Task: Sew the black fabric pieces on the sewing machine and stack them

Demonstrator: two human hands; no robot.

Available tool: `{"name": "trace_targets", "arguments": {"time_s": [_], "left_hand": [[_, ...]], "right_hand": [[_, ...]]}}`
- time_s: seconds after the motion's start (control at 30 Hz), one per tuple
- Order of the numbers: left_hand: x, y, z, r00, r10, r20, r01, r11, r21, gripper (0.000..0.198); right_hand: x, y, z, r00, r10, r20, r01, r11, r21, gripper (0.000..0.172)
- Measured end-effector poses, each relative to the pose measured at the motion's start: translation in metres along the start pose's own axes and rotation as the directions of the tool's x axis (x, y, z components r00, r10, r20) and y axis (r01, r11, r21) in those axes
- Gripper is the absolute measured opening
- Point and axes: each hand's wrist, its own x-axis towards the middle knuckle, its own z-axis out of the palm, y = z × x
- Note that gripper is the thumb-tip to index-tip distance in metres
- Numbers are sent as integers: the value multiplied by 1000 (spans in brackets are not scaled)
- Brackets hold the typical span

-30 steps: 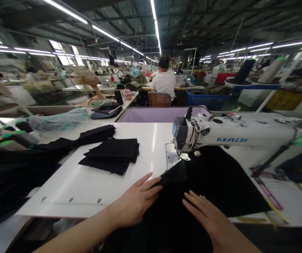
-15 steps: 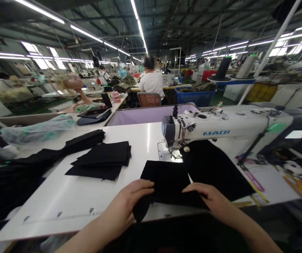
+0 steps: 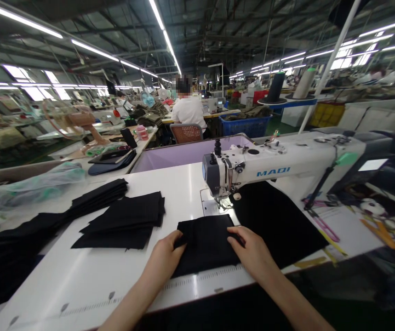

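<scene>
Left hand (image 3: 164, 257): fingers curled over left edge of folded black fabric piece (image 3: 206, 243), gripping it. Right hand (image 3: 252, 253): fingers (image 3: 235, 233) bent, pinching upper right edge of same piece. Folded black fabric piece: flat on glossy white worktop (image 3: 97, 276), near front edge, just in front of needle plate. Behind it: white Maqi sewing machine (image 3: 287, 168), head above needle plate. Right of folded piece: large black cloth panel (image 3: 280, 225), spread under machine arm. Left: stack of cut black fabric pieces (image 3: 124, 220), well apart from hands. Far left: long heap of black cloth (image 3: 18, 239). Beyond worktop: lilac bin (image 3: 183, 154); seated person in white shirt (image 3: 188, 112), back turned.
</scene>
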Motion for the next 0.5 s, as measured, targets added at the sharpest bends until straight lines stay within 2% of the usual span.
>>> {"name": "trace_targets", "arguments": {"time_s": [0.13, 0.23, 0.33, 0.5], "left_hand": [[-3, -2, 2, 998, -19, -52, 21, 999, 41, 24], [-3, -1, 4, 995, -44, -91, 58, 984, 166, 24], [-1, 1, 4, 996, -56, -69, 73, 956, 284, 21], [5, 8, 2, 997, -61, -43, 73, 919, 387, 20]], "right_hand": [[4, -2, 0, 1000, -19, -9, 19, 999, -50, 28], [4, -3, 1, 998, -38, -41, 33, 992, -124, 28], [3, -6, 2, 998, -31, -49, 21, 983, -182, 29], [6, -7, 0, 999, -7, -35, 0, 978, -210, 29]]}}
